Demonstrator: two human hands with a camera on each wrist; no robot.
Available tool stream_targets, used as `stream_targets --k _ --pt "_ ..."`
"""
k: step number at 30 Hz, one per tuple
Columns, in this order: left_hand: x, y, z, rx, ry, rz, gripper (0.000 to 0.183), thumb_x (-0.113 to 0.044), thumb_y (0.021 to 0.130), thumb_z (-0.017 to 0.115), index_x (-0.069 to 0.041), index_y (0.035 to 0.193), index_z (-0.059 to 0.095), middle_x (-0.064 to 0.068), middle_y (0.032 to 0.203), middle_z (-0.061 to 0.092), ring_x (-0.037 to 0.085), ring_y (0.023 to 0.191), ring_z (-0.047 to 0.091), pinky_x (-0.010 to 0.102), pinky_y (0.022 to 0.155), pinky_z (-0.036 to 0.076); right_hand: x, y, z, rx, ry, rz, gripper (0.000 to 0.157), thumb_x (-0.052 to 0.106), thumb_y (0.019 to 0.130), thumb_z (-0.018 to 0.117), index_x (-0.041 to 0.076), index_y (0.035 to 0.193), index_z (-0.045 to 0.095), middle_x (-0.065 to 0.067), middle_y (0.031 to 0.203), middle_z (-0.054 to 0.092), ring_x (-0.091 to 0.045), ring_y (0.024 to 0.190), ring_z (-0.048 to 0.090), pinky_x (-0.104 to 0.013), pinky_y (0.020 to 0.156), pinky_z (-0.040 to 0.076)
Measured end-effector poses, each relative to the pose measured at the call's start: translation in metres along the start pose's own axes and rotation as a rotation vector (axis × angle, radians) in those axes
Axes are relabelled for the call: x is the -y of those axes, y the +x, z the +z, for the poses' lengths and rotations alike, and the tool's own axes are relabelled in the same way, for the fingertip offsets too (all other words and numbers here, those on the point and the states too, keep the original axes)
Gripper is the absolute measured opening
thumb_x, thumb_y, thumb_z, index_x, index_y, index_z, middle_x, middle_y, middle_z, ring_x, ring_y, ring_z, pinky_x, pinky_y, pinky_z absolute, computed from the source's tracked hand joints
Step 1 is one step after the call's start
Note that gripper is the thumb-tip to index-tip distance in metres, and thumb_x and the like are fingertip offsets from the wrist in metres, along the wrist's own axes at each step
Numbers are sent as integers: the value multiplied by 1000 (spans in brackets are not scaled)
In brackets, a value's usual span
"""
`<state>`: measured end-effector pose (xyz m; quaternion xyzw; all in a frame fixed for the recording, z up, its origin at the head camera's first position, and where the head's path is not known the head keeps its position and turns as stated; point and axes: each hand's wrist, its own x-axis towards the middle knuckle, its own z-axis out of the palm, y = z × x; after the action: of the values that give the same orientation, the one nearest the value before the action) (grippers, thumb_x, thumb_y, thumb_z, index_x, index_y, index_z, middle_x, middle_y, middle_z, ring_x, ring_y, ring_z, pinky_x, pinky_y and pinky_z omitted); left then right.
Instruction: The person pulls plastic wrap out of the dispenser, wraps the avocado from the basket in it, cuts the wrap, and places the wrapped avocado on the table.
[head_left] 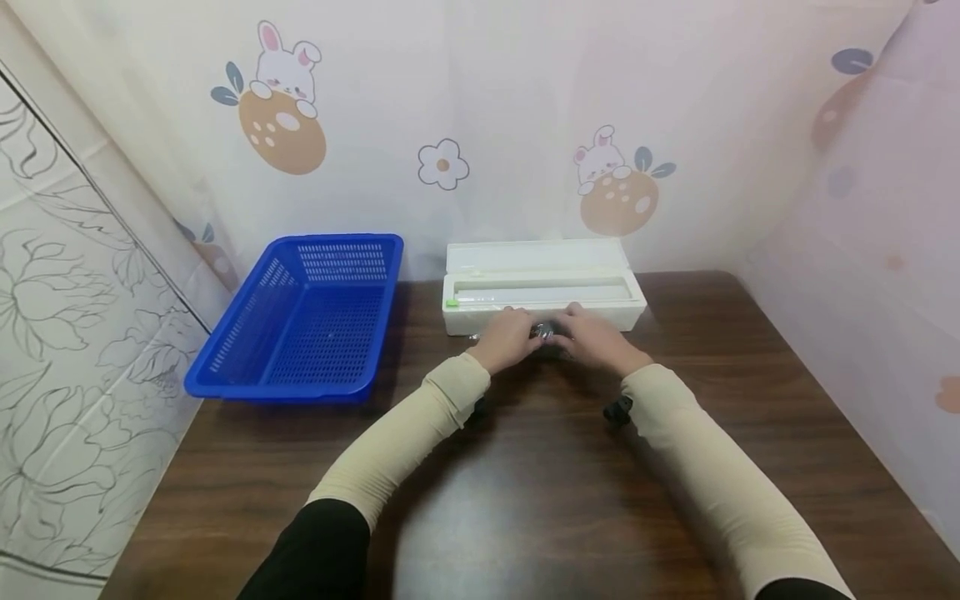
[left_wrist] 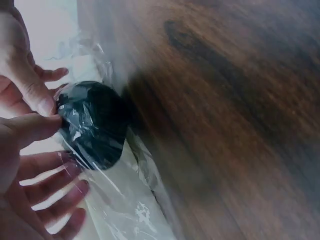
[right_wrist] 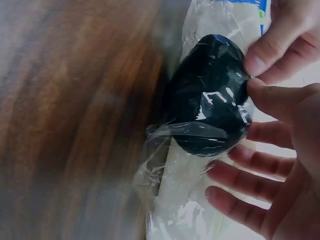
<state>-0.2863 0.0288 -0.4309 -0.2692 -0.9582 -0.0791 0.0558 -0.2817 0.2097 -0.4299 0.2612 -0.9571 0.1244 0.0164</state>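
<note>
A dark, smooth, rounded object [head_left: 543, 331] is held between my two hands, just in front of the white film box [head_left: 465, 320]. Clear plastic film [right_wrist: 187, 217] covers it and hangs in loose wrinkles; the object's exact kind does not show. My left hand [head_left: 506, 337] holds it from the left, its thumb at the upper edge and its fingers partly curled behind the film. From the right, my right hand [head_left: 596, 337] holds the same edge, and the two thumb tips nearly meet there. Both wrist views show the dark object [left_wrist: 92, 127] through shiny film.
The film box has its lid [head_left: 536, 257] raised at the back and a small green piece [head_left: 452, 303] at its left end. To the left stands a blue plastic basket [head_left: 300, 391]. A brown wooden table [head_left: 540, 500] lies under everything, with a patterned curtain [head_left: 510, 100] behind.
</note>
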Motion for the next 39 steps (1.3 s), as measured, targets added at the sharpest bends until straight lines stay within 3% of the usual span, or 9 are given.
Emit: stream_targets --k 4,9,15,20,24,27,33,39 --pt "3 0 -1 28 -54 -22 20 -36 93 65 -16 90 68 -3 81 68 14 76 60 32 71 50 -2 3 -1 51 4 18 37 29 98 58 8 128 58 -16 105 54 -23 79 55 -39 68 48" --pt "5 0 1 52 -93 -23 21 -34 93 66 -16 101 69 -2 88 70 14 82 62 32 78 52 2 3 -3 75 4 41 38 29 99 57 7 130 56 -17 102 53 -23 76 53 -37 64 46" --pt "6 1 -1 79 -143 -7 22 -34 93 65 -13 101 69 -1 89 69 13 79 60 28 73 49 4 2 -5 97 -4 65 46 30 99 56 5 138 50 -19 102 52 -23 74 52 -38 65 46" --pt "5 -2 -6 25 -108 7 17 -28 95 63 -13 98 69 1 86 67 16 80 60 30 71 48 4 1 -3 96 4 58 48 30 99 57 7 140 50 -18 103 53 -23 74 51 -38 66 46" --pt "3 -1 -8 -39 -96 57 15 -23 95 62 -14 97 73 2 89 69 17 83 62 30 73 51 3 0 -3 70 22 54 46 29 98 58 9 140 51 -16 99 52 -22 72 50 -36 63 44" --pt "1 0 -5 -33 -115 72 16 -21 96 61 -15 97 75 1 90 72 14 82 64 28 74 52 2 -1 -2 55 41 39 46 28 98 58 9 139 52 -15 97 52 -22 70 49 -34 62 43" --pt "-3 5 -4 -7 -192 -6 16 -20 94 64 -16 104 77 -1 101 76 15 93 70 27 85 55 -7 -1 -1 4 163 72 38 18 99 56 9 135 58 -17 99 57 -24 77 53 -38 67 46" --pt "-1 7 -4 3 -250 -67 17 -20 94 65 -14 106 76 -1 106 75 14 98 69 26 88 54 -14 1 3 -105 293 126 26 16 96 61 8 119 70 -19 110 71 -35 98 66 -50 86 52"
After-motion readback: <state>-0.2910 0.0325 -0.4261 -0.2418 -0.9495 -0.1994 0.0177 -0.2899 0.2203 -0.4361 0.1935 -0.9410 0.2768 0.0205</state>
